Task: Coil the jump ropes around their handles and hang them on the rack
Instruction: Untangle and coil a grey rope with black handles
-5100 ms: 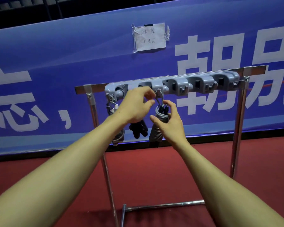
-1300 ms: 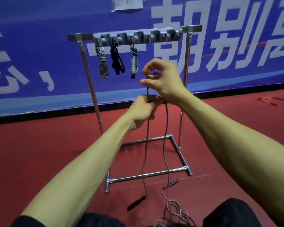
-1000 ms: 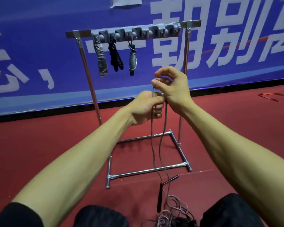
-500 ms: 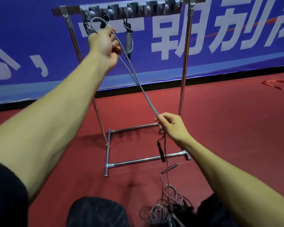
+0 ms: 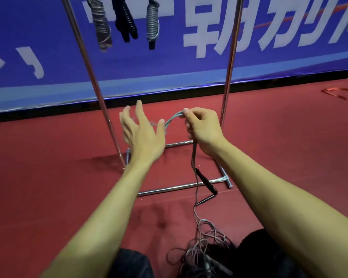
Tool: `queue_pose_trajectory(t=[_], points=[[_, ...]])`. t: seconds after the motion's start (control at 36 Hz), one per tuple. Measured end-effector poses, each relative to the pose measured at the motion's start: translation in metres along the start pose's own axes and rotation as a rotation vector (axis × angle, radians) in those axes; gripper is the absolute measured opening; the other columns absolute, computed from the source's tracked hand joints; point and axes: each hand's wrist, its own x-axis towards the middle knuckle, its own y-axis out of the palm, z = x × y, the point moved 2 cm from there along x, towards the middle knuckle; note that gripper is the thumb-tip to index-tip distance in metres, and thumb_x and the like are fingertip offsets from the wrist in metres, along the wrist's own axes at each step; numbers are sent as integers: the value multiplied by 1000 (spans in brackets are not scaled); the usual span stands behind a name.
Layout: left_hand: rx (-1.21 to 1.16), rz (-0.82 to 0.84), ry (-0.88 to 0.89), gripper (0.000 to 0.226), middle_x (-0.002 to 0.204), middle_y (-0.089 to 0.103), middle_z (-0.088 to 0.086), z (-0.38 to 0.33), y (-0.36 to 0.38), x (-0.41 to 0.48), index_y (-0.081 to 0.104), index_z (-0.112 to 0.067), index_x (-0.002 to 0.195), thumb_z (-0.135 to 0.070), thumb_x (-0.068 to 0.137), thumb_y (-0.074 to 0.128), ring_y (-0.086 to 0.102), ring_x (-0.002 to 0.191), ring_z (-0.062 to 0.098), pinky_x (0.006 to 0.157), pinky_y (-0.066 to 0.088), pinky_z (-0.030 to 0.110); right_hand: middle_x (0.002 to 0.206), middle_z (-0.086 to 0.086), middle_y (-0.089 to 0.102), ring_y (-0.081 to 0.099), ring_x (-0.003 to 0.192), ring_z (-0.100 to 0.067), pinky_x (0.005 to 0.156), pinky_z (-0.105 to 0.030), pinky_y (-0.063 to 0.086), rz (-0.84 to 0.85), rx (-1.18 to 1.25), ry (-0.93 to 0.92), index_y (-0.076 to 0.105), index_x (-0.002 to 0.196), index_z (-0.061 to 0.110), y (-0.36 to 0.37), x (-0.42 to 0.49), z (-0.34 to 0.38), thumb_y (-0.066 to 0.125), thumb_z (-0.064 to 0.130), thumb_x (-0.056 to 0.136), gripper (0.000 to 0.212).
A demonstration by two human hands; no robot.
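Red floor (image 5: 48, 187); right hand (image 5: 204, 127) pinches rope (image 5: 174, 117), left hand (image 5: 143, 135) seemingly spread.

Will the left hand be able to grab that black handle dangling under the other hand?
Probably yes. The left hand is open, and the black handle hangs free on its rope below the right hand, with nothing between them.

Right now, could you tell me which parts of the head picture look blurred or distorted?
Head view: the left hand is motion-blurred at its fingertips; the right hand, pinching the grey rope, is sharp; the posts of the rack lean and bow from the wide lens.
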Motion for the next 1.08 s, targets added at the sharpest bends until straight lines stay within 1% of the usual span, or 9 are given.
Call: queue_pose_trajectory(t=[0.14, 0.28, 0.36, 0.5, 0.61, 0.75, 0.83, 0.97, 1.08], points=[[-259, -16, 340, 35, 116, 51, 13, 13, 38, -44, 52, -4, 113, -26, 87, 59, 48, 111, 29, 100, 38, 41, 48, 4, 40, 27, 38, -5, 39, -16, 25, -29, 216, 126, 60, 79, 4, 9, 12, -25, 51, 12, 101, 26], [-449, 447, -24, 37, 99, 69, 0, 36, 91, -62, 38, -22, 118, -17, 92, 62, 62, 88, 16, 76, 46, 33, 52, -1, 42, 31, 39, -6, 39, -17, 28, 1, 296, 172, 59, 78, 2, 21, 25, -43, 51, 11, 101, 26], [-383, 437, 44, 7, 64, 62, 1, 52, 101, -62, 47, -18, 93, -16, 97, 52, 56, 63, 20, 64, 43, 33, 52, -1, 45, 35, 41, -8, 41, -19, 31, -15, 248, 127, 56, 73, 4, 18, 39, -50, 52, 10, 100, 28], [-438, 331, -99, 23, 54, 42, -1, 79, 112, -50, 51, -15, 77, -18, 100, 47, 36, 51, 10, 60, 45, 33, 67, -4, 63, 56, 53, -10, 47, -20, 43, -132, 226, 149, 63, 81, 10, 9, 54, -66, 52, 12, 101, 22], [-843, 334, -470, 30, 45, 28, -12, 70, 117, -38, 52, -11, 76, -9, 103, 39, 29, 42, 6, 58, 54, 32, 97, 4, 72, 64, 75, -9, 61, -24, 42, 36, 71, 263, 61, 110, 29, 12, 39, -90, 45, 32, 103, 17], [-1072, 333, -509, 30, 45, 34, -12, 68, 118, -23, 55, -8, 79, -11, 104, 38, 30, 43, 5, 53, 29, 27, 89, 2, 64, 59, 68, -6, 65, -25, 46, 261, -46, 263, 60, 115, 21, 14, 1, -130, 42, 21, 105, 21], [-1138, 373, -558, 22, 46, 40, -9, 72, 119, -19, 58, -3, 92, -8, 103, 40, 44, 46, 6, 53, 45, 25, 94, 4, 64, 64, 80, -12, 79, -31, 53, 352, -69, 260, 61, 113, 25, 15, -18, -142, 43, 19, 105, 21], [-635, 356, -259, 13, 65, 60, -6, 93, 118, -16, 60, -18, 97, -17, 100, 48, 60, 65, 18, 62, 48, 31, 55, 1, 56, 48, 45, -19, 49, -29, 44, 325, -93, 346, 54, 128, 14, 13, -19, -151, 52, 13, 100, 28], [-88, 349, 53, 33, 58, 51, 1, 97, 112, -14, 56, -7, 74, -27, 100, 49, 53, 66, 31, 61, 30, 35, 45, 8, 54, 44, 40, -8, 46, -25, 38, 285, -191, 314, 64, 105, -1, 8, -18, -157, 54, 7, 98, 15]])
